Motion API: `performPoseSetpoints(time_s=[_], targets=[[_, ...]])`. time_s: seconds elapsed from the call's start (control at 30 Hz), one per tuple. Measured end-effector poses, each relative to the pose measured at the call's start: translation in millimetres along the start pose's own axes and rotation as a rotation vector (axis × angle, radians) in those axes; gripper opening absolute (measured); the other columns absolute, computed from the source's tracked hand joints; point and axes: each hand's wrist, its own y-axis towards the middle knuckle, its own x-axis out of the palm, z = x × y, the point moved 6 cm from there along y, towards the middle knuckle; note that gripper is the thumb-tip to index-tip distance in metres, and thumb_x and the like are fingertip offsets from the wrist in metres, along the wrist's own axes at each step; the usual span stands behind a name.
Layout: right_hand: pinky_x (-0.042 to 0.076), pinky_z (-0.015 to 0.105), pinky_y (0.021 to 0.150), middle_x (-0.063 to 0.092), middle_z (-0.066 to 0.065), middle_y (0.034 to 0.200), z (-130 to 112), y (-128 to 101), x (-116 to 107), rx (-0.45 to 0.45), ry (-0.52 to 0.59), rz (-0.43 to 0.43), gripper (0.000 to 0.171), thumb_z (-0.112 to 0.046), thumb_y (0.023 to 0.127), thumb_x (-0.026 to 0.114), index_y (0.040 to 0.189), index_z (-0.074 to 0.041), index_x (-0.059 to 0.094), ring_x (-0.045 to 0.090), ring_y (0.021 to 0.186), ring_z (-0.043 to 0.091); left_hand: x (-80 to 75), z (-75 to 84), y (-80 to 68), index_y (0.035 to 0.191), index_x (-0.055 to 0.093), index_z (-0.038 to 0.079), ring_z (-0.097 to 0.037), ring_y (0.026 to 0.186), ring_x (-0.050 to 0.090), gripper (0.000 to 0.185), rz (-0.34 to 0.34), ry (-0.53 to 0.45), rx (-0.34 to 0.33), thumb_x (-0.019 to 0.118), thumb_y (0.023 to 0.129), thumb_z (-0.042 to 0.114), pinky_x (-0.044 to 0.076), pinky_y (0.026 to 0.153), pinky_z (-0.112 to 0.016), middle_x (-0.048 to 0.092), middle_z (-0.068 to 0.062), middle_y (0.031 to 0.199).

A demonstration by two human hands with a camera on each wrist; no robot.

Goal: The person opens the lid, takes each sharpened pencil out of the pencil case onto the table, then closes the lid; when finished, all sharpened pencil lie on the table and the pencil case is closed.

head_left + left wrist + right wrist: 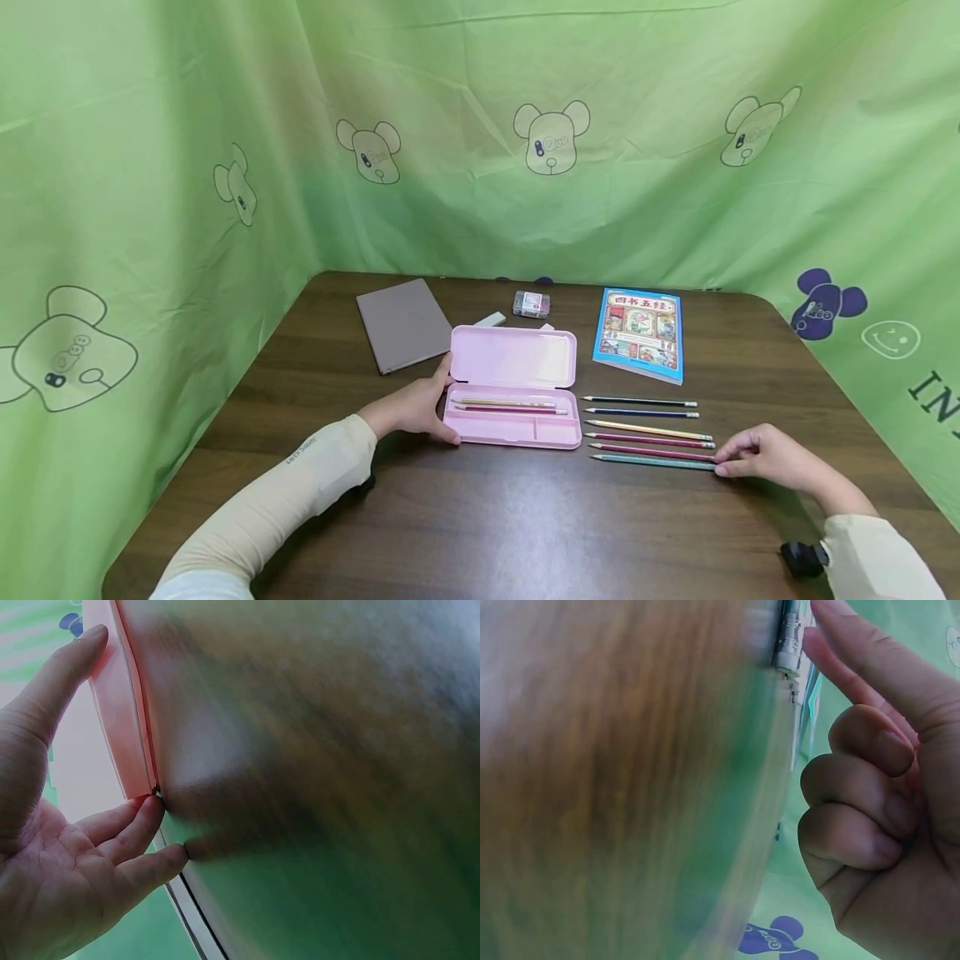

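So there's an open pink pencil case (513,392) sitting mid-table on a dark wood table (480,517), lid flipped back, with two pencils (508,406) lying in the long top compartment. The left hand (416,407) is wrapped loosely around the case's left end, thumb up by the hinge and fingers along the front corner, steadying it rather than squeezing hard. To the right of the case six more pencils are lined up in a row, tips pointing left. The right hand (765,454) is at the eraser end of the nearest one, the teal pencil (652,462), pinching it with the fingertips while the other fingers are curled in; the wrist view shows the metal end right against a finger (870,656). Behind the case there's a brown notebook (403,323), a white eraser (491,319), a small clear box (531,303) and a blue picture book (640,333), all well apart from both hands, green bear-print cloth (150,167) all around
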Motion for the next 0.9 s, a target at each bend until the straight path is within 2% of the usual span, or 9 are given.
performPoseSetpoints(time_s=[0.23,0.37,0.5,0.67,0.9], targets=[[0.039,0.021,0.049,0.064,-0.016,0.067,-2,-1,-2,0.015,0.047,0.024,0.010,-0.009,0.078,0.072,0.083,0.000,0.071,0.045,0.057,-0.008,0.1,0.5,0.8,0.146,-0.013,0.004,-0.021,0.121,0.048,0.136,0.004,0.005,0.009,0.086,0.060,0.038,0.033,0.105,-0.039,0.049,-0.010,0.137],[0.033,0.023,0.044,0.048,-0.019,0.057,-3,0,-4,0.033,0.061,0.032,0.014,-0.011,0.078,0.072,0.086,0.000,0.071,0.035,0.052,-0.006,0.4,-0.4,1.4,0.146,-0.013,0.004,-0.021,0.121,0.048,0.136,0.004,0.003,0.009,0.086,0.060,0.038,0.033,0.105,-0.039,0.049,-0.010,0.137],[0.029,0.025,0.043,0.035,-0.017,0.054,-5,3,-5,0.055,0.052,0.057,0.017,-0.013,0.078,0.072,0.088,0.000,0.071,0.031,0.051,-0.005,0.7,-1.4,2.0,0.147,-0.013,0.005,-0.021,0.122,0.048,0.136,0.003,0.006,0.004,0.086,0.060,0.038,0.033,0.105,-0.038,0.049,-0.010,0.137],[0.028,0.024,0.043,0.034,-0.016,0.054,-10,9,-7,0.061,0.044,0.083,0.019,-0.015,0.079,0.072,0.091,0.000,0.071,0.030,0.050,-0.004,0.3,0.1,1.6,0.147,-0.011,0.003,-0.021,0.119,0.049,0.135,0.011,0.003,0.010,0.087,0.059,0.037,0.034,0.104,-0.038,0.050,-0.010,0.135],[0.030,0.024,0.044,0.034,-0.015,0.054,-16,23,-4,0.057,0.043,0.062,0.021,-0.017,0.079,0.072,0.093,-0.001,0.070,0.031,0.050,-0.003,-0.5,0.6,2.2,0.146,-0.010,0.003,-0.021,0.119,0.049,0.135,0.015,0.017,0.014,0.087,0.058,0.037,0.034,0.104,-0.038,0.051,-0.010,0.134]])
